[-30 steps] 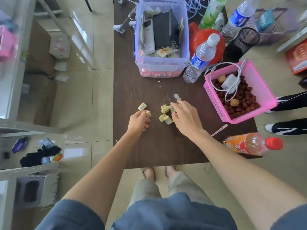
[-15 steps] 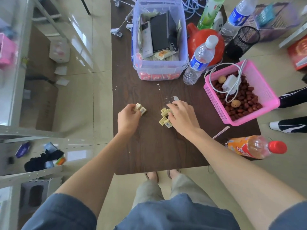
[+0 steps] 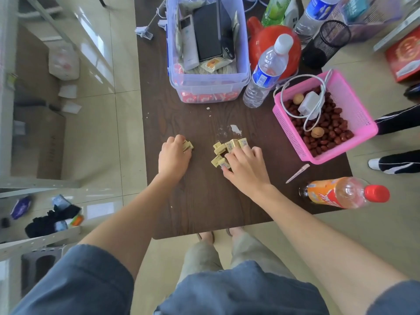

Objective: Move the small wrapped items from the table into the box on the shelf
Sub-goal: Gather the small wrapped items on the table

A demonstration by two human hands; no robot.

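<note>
So we're looking down at our dark wood table [image 3: 204,201] and the landmark here is the little pile of small wrapped items [image 3: 227,151], yellowish cubes with tiny barcode stickers on them, sitting around mid-table. The print on those wrappers is too small for us to read.

Our right hand [image 3: 246,169] sits on the near right side of the pile, fingers spread and curled over several cubes, touching them. We can't tell if it's actually gripping any. Our left hand [image 3: 173,156] is off to the left of the pile, closed around a couple of the same wrapped cubes [image 3: 188,145] that poke out past the fingertips.

Beyond the pile there's a clear plastic bin [image 3: 208,87] holding a dark flat device, a white remote and some sachets. To the pile's far right stands a water bottle [image 3: 267,71] with a blue label, text not legible. Right of the pile is a pink basket [image 3: 354,110] of red dates with a white charger and cable on top. To the near right of the pile lies an orange soda bottle [image 3: 341,193] with a red cap, its label lettering blurred. The box on the shelf isn't something we can pick out here.
</note>
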